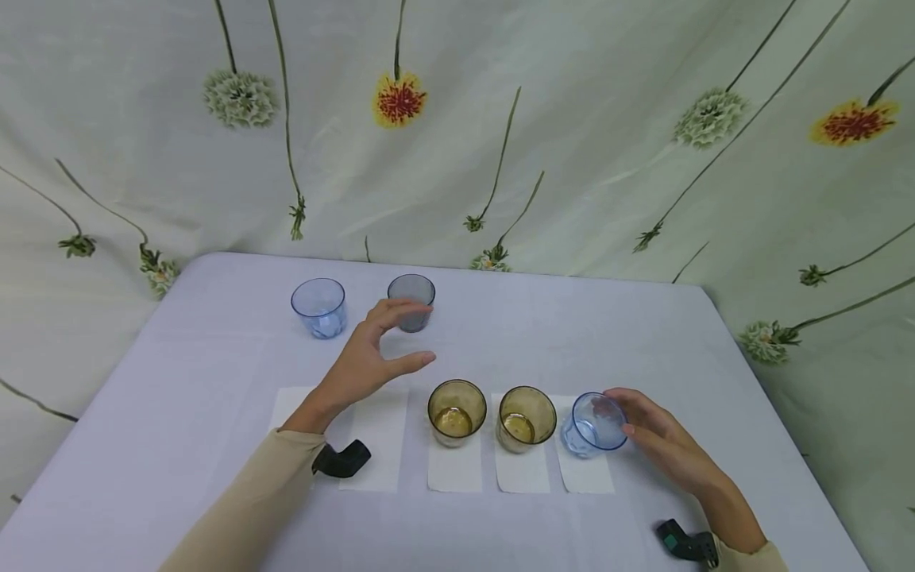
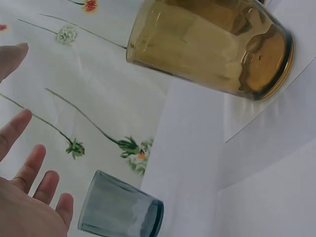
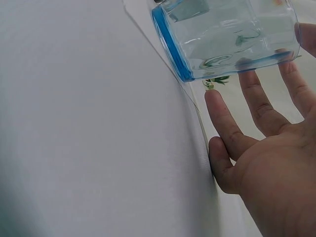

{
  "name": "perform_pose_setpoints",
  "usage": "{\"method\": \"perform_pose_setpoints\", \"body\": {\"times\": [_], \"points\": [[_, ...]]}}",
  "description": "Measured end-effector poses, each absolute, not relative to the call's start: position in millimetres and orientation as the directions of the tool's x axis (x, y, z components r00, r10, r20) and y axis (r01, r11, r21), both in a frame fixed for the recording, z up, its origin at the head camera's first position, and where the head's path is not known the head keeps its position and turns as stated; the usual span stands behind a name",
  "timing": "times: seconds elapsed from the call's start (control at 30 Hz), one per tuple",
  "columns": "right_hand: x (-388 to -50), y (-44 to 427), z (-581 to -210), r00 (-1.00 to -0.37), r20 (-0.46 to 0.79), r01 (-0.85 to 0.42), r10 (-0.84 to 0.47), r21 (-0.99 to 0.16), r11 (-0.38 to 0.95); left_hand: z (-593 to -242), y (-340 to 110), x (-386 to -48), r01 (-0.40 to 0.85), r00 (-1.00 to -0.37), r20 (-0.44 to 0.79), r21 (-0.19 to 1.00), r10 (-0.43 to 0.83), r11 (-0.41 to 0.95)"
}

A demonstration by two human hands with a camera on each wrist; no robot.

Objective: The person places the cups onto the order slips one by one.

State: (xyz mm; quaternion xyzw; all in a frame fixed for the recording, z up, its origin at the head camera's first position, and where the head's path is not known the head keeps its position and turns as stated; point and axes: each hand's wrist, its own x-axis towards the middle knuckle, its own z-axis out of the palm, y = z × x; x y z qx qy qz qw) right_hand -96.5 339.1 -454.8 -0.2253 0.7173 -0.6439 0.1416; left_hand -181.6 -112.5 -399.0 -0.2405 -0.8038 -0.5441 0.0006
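My left hand is over the table with thumb and fingers spread apart, holding nothing. Its fingertips appear in front of a grey glass in the head view; in the left wrist view the hand is apart from that glass. My right hand holds a clear blue glass at its right side, thumb near and fingers behind. In the right wrist view, the fingertips touch the glass. Two amber glasses stand upright left of it, one nearer the middle and one beside the blue glass.
Another blue glass stands at the table's back left. White paper strips lie in a row on the white-covered table, some under the front glasses. A flowered cloth hangs behind. Black devices are on both wrists.
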Motion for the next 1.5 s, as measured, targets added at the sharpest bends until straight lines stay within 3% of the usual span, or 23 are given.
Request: {"method": "perform_pose_setpoints", "body": {"times": [0.3,0.67,0.87,1.5], "points": [[-97.1,339.2,-455.1,-0.86,0.076,-0.129,-0.505,-0.989,0.07,-395.7,-119.4,-203.1,0.306,-0.917,0.223,0.925,0.332,0.224],[-96.1,338.5,-453.8,-0.855,0.091,-0.139,-0.511,-0.989,0.057,-398.7,-122.4,-230.6,0.195,-0.955,0.118,0.942,0.273,0.273],[-96.3,337.8,-452.8,-0.844,0.128,-0.181,-0.521,-0.982,0.052,-406.1,-123.1,-242.3,0.183,-0.959,0.111,0.946,0.261,0.268],[-95.3,339.4,-454.6,-0.871,0.076,-0.139,-0.485,-0.986,0.096,-415.6,-117.4,-259.1,0.1,-0.968,0.043,0.97,0.247,0.223]]}}
